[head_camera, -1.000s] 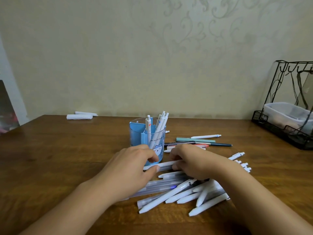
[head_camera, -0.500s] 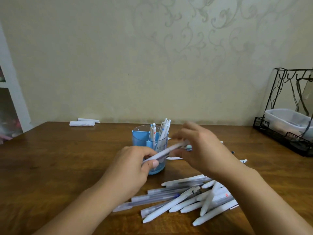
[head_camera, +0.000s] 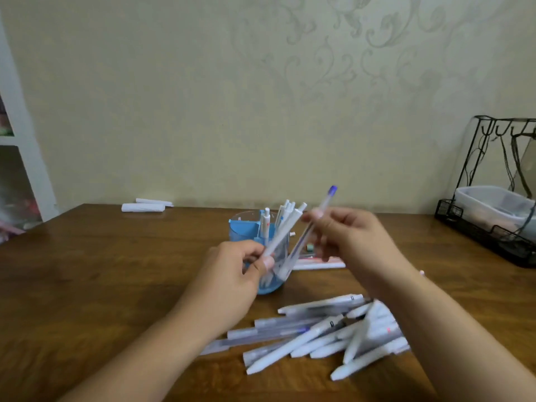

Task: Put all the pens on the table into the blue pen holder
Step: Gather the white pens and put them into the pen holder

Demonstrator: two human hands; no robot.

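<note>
The blue pen holder (head_camera: 243, 230) stands mid-table with several white pens upright in it. My left hand (head_camera: 232, 274) is in front of the holder and pinches the lower end of a white pen (head_camera: 282, 230) that leans up and to the right. My right hand (head_camera: 348, 242) is just right of the holder and grips a clear pen with a blue cap (head_camera: 324, 204), tilted with the cap uppermost. A pile of white and clear pens (head_camera: 319, 335) lies on the table near me, below my right forearm. More pens (head_camera: 319, 264) lie behind my right hand, partly hidden.
A black wire rack (head_camera: 493, 227) with a clear plastic box stands at the table's right edge. Two white rolled items (head_camera: 143, 206) lie at the far left by the wall. A white shelf (head_camera: 20, 158) is at the left beyond the table.
Both hands rose from the pile to the holder. The single pen held between them a moment ago is now a white pen in my left hand and a blue-capped pen in my right, both tilted upward.
</note>
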